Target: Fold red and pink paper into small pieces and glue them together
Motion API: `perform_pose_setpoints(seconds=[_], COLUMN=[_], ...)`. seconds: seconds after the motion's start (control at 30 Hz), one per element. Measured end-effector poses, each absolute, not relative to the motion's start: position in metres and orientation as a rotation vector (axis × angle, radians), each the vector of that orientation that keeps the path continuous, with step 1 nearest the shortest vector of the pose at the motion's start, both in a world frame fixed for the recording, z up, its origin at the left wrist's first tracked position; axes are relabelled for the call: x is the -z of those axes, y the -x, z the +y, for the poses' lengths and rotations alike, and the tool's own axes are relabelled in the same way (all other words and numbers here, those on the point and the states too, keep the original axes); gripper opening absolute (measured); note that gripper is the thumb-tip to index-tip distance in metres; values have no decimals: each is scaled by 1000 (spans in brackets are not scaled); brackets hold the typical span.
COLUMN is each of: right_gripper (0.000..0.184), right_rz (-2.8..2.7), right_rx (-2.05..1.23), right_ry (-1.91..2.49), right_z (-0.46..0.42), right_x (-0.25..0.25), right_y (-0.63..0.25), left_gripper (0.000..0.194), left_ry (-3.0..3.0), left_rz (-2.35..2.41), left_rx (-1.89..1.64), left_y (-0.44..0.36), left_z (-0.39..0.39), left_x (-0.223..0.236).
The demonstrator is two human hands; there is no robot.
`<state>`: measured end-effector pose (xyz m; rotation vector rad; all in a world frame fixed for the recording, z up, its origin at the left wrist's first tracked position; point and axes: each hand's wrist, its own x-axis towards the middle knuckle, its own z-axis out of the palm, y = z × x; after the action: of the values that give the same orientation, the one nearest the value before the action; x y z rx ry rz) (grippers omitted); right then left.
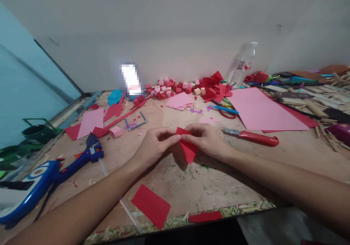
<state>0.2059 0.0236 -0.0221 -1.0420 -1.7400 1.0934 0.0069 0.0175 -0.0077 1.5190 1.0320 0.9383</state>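
Observation:
A small piece of red paper (188,151) is pinched between both hands above the middle of the table. My left hand (158,144) is closed, thumb and fingers on the paper's upper left edge. My right hand (209,139) grips its upper right part, with the thumb tip close to the left one. The paper hangs down to a point, so it appears folded or tilted. A flat red paper rectangle (151,205) lies nearer the front edge, and a red strip (205,216) rests at that edge.
A blue glue gun (79,164) lies left with a glue stick. A red-handled knife (254,137) lies right, beside pink sheets (269,110). Several small paper cubes (166,88), a lit phone (131,79) and a plastic bottle (243,64) line the wall. Wooden sticks (314,99) are piled far right.

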Motion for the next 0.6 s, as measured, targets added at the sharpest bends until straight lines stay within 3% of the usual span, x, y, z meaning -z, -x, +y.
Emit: perform_pose_setpoints(seconds=[0.6], right_gripper=[11], right_rz=[-1577], right_rx=[-1246], right_ry=[983], right_z=[27], right_x=[21], right_y=[-208], left_gripper=[17], left_ry=[-1695], left_rz=[1182], left_rx=[-1070], left_y=[-8], left_z=[18], left_x=[8])
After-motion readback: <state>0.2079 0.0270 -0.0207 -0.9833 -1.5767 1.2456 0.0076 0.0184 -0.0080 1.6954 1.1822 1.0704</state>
